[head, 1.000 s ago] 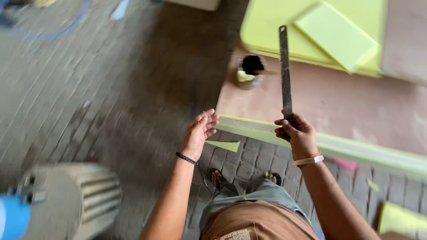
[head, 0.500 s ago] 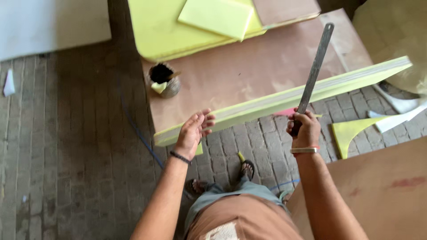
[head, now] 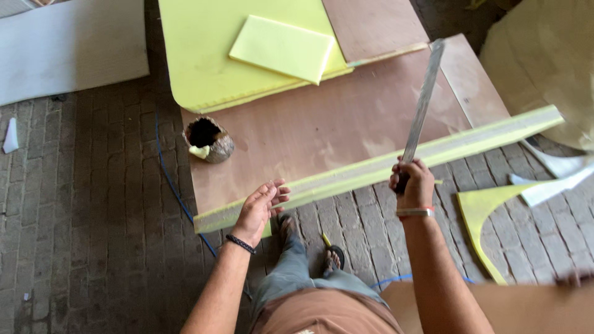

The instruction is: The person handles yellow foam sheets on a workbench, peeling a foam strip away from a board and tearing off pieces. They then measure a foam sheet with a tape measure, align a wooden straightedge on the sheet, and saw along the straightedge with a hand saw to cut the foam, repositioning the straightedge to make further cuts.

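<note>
My right hand [head: 413, 183] grips the lower end of a long metal blade [head: 422, 102] that points up and away over a brown board [head: 322, 127]. My left hand [head: 260, 209] is open, fingers spread, just at the near edge of a long yellow foam strip [head: 383, 167] that lies along the board's front edge. The hand hovers at the strip's left part; I cannot tell whether it touches it.
A small round pot [head: 209, 140] stands at the board's left edge. A large yellow foam sheet [head: 204, 55] with a smaller foam piece [head: 281, 48] on it lies behind. Foam offcuts [head: 479, 207] lie on the brick floor [head: 86, 210] at right. A blue cord [head: 170, 179] runs along the floor.
The view has swung so the board and foam strip sit more centred. My right hand still holds the blade upright, and my left hand stays open near the strip.
</note>
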